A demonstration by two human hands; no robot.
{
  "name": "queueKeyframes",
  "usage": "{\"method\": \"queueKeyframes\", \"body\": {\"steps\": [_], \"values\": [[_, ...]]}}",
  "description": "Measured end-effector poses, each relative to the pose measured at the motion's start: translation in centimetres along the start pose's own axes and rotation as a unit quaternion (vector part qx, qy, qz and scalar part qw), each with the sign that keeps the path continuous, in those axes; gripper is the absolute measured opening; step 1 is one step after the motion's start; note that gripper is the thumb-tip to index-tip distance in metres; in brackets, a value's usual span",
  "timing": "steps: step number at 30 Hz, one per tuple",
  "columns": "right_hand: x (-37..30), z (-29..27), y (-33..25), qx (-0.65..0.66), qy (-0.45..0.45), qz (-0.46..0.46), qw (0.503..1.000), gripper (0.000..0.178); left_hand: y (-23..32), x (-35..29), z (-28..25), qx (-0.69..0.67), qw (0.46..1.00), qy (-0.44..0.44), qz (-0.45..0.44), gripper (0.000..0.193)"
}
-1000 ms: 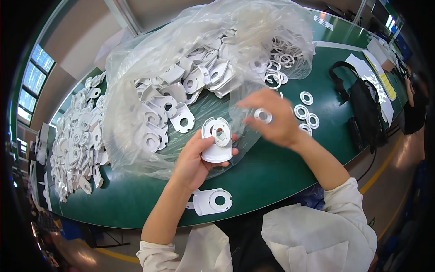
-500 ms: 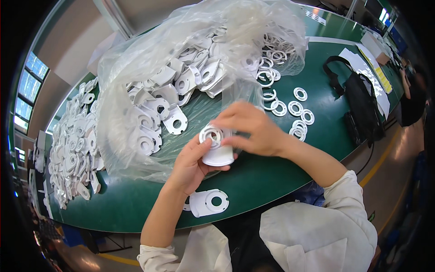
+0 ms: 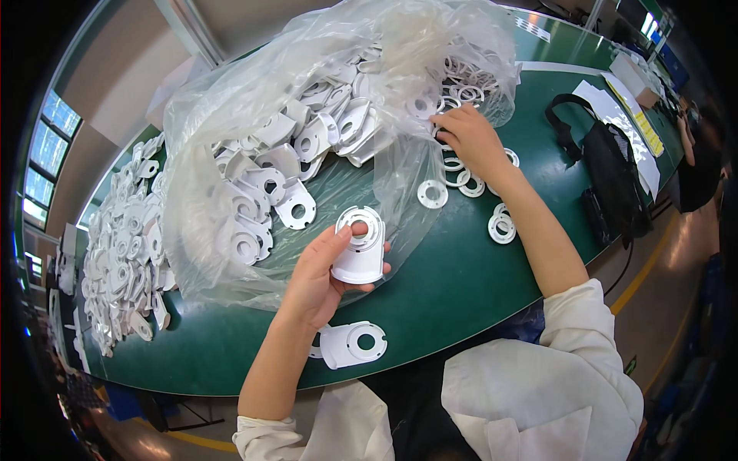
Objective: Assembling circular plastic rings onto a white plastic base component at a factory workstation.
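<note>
My left hand (image 3: 314, 278) is closed around a white plastic cover (image 3: 360, 265), held up over the near part of the table. The cover has a round opening at its top with a white ring lying around it, and my thumb reaches over that opening. My right hand (image 3: 470, 144) is stretched out to the loose white rings beside the plastic bag. Its fingertips are curled together there, and what they grip is hidden. One white ring (image 3: 432, 194) lies apart, between the two hands. Nearer me, another white cover (image 3: 355, 344) lies flat at the table's front edge, partly over a second one.
A large clear plastic bag (image 3: 196, 192) spreads over the green table (image 3: 453, 269), holding many white covers and rings. More covers (image 3: 127, 246) are heaped at the left. Several rings (image 3: 503, 224) lie by my right forearm. A black bag (image 3: 611, 169) and papers lie at the right.
My right hand has left the cover and moved away to the rings at the far right. My left hand still holds the cover, now slightly lower and turned more upright.
</note>
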State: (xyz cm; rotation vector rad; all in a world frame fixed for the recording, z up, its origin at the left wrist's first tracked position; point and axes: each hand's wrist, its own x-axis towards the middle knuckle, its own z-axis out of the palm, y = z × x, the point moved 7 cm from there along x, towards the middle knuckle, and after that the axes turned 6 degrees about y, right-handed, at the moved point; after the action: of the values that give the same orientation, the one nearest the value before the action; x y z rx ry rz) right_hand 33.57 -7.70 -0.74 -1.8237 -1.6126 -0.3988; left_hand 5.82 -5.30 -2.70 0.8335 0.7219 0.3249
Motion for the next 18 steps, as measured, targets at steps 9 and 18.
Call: {"method": "queueKeyframes", "body": {"steps": [9,18], "values": [[-0.5,-5.1,-0.1,0.238,0.053,0.214,0.946,0.015,0.5,-0.3,0.4,0.024,0.997,-0.032,0.071,0.050],[-3.3,0.1,-11.0,0.599,-0.139,0.326,0.718,0.013,-0.1,0.0,1.0,0.043,0.995,-0.051,0.070,0.049]]}}
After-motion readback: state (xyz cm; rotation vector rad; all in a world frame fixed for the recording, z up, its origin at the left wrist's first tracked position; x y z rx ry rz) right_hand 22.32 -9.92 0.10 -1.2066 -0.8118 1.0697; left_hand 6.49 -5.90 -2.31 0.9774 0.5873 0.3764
